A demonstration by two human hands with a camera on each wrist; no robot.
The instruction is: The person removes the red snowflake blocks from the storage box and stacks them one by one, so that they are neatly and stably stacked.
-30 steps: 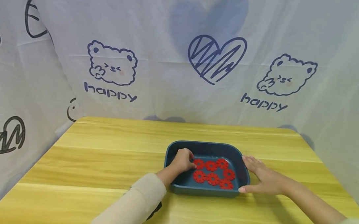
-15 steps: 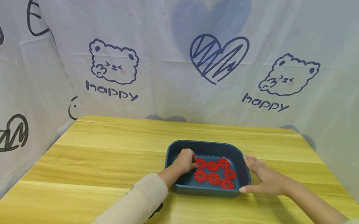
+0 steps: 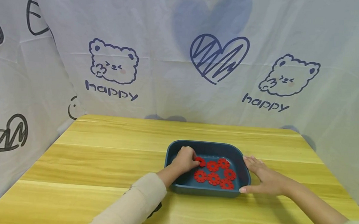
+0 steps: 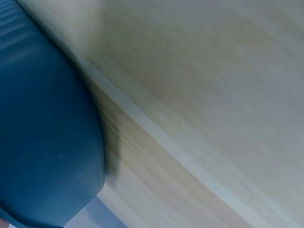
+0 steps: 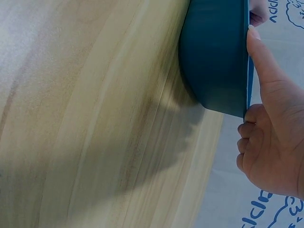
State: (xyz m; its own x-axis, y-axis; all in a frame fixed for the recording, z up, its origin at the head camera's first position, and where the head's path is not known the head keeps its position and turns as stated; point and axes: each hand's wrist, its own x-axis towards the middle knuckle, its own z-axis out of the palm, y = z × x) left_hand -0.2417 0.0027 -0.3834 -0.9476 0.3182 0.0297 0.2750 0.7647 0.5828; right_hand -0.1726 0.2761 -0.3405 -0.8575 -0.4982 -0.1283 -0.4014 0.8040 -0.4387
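Note:
A dark blue rectangular bin (image 3: 206, 192) stands on the table with several red notched building discs (image 3: 213, 178) inside. My left hand (image 3: 184, 161) reaches in over its left end and pinches another red notched disc (image 3: 200, 161) between thumb and fingers; that disc is tilted and partly hidden by the thumb. At the bin's right end, my right hand (image 3: 264, 177) is spread, its thumb at the near corner and its fingers against the side. In the right wrist view, the right thumb (image 5: 259, 47) touches the bin's rim. The left wrist view shows mostly the bin's outer wall (image 4: 47, 128).
The wood-grain table (image 3: 106, 155) reaches out on every side of the bin. Behind it hangs a pale cloth (image 3: 169, 75) printed with bears and hearts, and more cloth closes off both sides.
My left hand has risen slightly, and the disc at its fingertips has gone from lying flat to tilted. My right hand keeps its place at the bin's right end.

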